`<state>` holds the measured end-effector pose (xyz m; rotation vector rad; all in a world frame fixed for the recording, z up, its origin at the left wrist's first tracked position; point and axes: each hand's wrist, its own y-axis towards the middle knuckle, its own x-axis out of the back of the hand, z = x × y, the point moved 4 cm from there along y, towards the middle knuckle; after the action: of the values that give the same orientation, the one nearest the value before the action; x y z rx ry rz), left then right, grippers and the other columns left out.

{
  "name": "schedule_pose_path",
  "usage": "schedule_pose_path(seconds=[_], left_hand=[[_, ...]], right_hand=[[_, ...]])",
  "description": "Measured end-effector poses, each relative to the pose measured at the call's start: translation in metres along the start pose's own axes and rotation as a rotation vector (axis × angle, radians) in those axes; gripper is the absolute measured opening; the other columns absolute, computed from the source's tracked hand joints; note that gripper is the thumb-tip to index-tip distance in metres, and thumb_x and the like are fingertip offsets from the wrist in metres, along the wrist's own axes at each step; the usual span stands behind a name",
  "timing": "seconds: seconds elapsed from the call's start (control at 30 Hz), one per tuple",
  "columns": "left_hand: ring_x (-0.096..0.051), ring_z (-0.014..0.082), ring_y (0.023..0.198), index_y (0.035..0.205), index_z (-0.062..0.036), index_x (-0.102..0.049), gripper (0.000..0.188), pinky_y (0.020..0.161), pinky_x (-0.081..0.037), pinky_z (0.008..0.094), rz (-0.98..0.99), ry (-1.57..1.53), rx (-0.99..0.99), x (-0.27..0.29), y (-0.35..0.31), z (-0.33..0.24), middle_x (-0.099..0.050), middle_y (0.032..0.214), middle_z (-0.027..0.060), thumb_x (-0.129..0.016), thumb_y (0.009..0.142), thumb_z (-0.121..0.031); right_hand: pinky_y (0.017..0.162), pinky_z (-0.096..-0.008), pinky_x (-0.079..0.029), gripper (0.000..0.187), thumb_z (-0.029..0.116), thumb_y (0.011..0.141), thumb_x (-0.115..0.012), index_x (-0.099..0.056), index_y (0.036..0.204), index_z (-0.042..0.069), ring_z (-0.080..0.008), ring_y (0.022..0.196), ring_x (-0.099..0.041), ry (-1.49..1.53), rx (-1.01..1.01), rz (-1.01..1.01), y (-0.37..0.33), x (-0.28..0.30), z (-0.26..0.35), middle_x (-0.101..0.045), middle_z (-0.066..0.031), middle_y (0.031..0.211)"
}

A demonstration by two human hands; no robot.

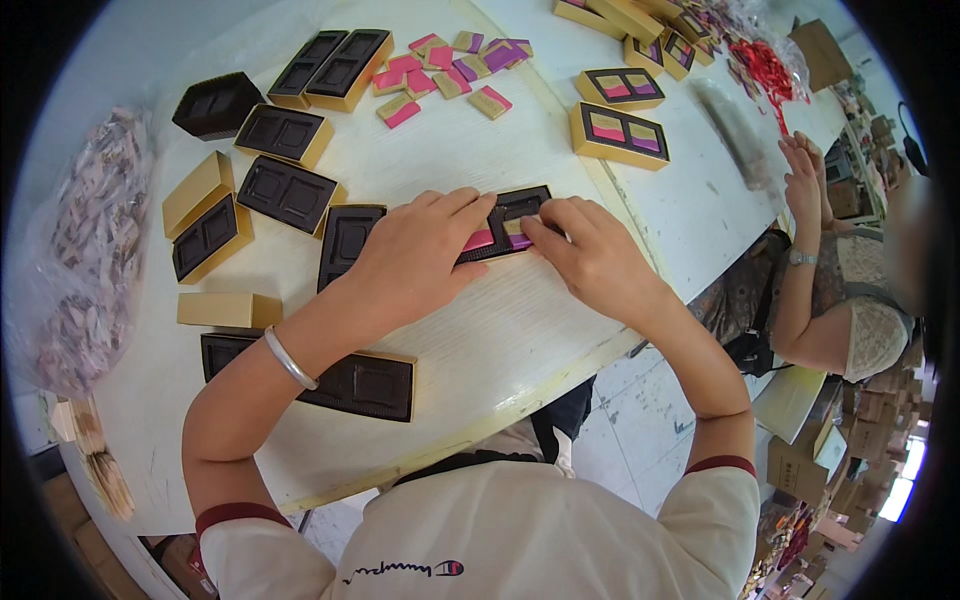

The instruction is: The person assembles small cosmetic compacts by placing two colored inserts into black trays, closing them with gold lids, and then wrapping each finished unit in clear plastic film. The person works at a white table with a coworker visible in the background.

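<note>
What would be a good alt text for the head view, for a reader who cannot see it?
Seen from above, a person's left hand and right hand press small pink and purple bars into a dark tray on a white table. Empty dark trays and gold boxes lie around; another person's hand is at right.
</note>
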<state>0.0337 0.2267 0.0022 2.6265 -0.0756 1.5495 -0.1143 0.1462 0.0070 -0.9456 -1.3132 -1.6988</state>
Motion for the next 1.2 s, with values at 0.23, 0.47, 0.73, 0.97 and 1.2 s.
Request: schedule_pose_path(seconds=[0.23, 0.47, 0.73, 0.97, 1.2], left_hand=[[-0.052, 0.0280, 0.104, 0.124, -0.0014, -0.048, 0.059, 0.089, -0.044, 0.0363, 0.035, -0.022, -0.011, 0.001, 0.001, -0.002, -0.052, 0.122, 0.0118, -0.070, 0.073, -0.021], [-0.053, 0.0278, 0.103, 0.123, -0.0014, -0.049, 0.059, 0.089, -0.044, 0.0362, 0.071, -0.037, 0.029, 0.002, 0.003, -0.005, -0.053, 0.121, 0.0117, -0.071, 0.072, -0.020], [-0.048, 0.0329, 0.112, 0.125, -0.0030, -0.047, 0.066, 0.091, -0.041, 0.0400, -0.226, 0.072, -0.103, 0.002, 0.004, -0.007, -0.050, 0.123, 0.0170, -0.068, 0.073, -0.038], [-0.053, 0.0318, 0.095, 0.130, -0.0035, -0.040, 0.086, 0.076, -0.046, 0.0396, 0.066, 0.325, 0.470, 0.052, -0.072, 0.001, -0.052, 0.107, 0.0180, -0.070, 0.066, -0.052], [-0.055, 0.0292, 0.089, 0.131, -0.0048, -0.037, 0.072, 0.074, -0.047, 0.0385, 0.039, 0.170, 0.300, 0.027, -0.084, 0.016, -0.054, 0.100, 0.0154, -0.070, 0.070, -0.025]], right_hand=[[0.058, -0.0254, -0.035, 0.010, 0.006, 0.070, -0.073, -0.067, 0.078, 0.007, -0.0108, 0.064, -0.038, 0.830, -0.651, 0.138, 0.000, -0.017, -0.043, -0.039, 0.0000, 0.071], [0.059, -0.0246, -0.033, 0.011, 0.009, 0.071, -0.072, -0.065, 0.079, 0.008, -0.0100, 0.065, -0.035, 0.831, -0.768, 0.178, -0.005, -0.031, -0.046, -0.036, 0.0007, 0.072], [0.085, -0.0380, -0.039, 0.030, 0.018, 0.070, -0.073, -0.058, 0.093, 0.005, -0.0324, 0.098, -0.049, 0.044, -0.210, -0.137, 0.003, -0.002, -0.018, -0.051, -0.0145, 0.105], [0.089, -0.0426, -0.038, 0.041, 0.029, 0.071, -0.069, -0.055, 0.100, 0.003, -0.0360, 0.106, -0.048, -0.035, -0.063, 0.031, -0.019, -0.002, -0.041, -0.051, -0.0165, 0.117], [0.089, -0.0396, -0.040, 0.033, 0.015, 0.074, -0.068, -0.054, 0.101, 0.002, -0.0348, 0.104, -0.050, 0.017, -0.306, 0.000, -0.031, 0.027, -0.109, -0.052, -0.0169, 0.117]])
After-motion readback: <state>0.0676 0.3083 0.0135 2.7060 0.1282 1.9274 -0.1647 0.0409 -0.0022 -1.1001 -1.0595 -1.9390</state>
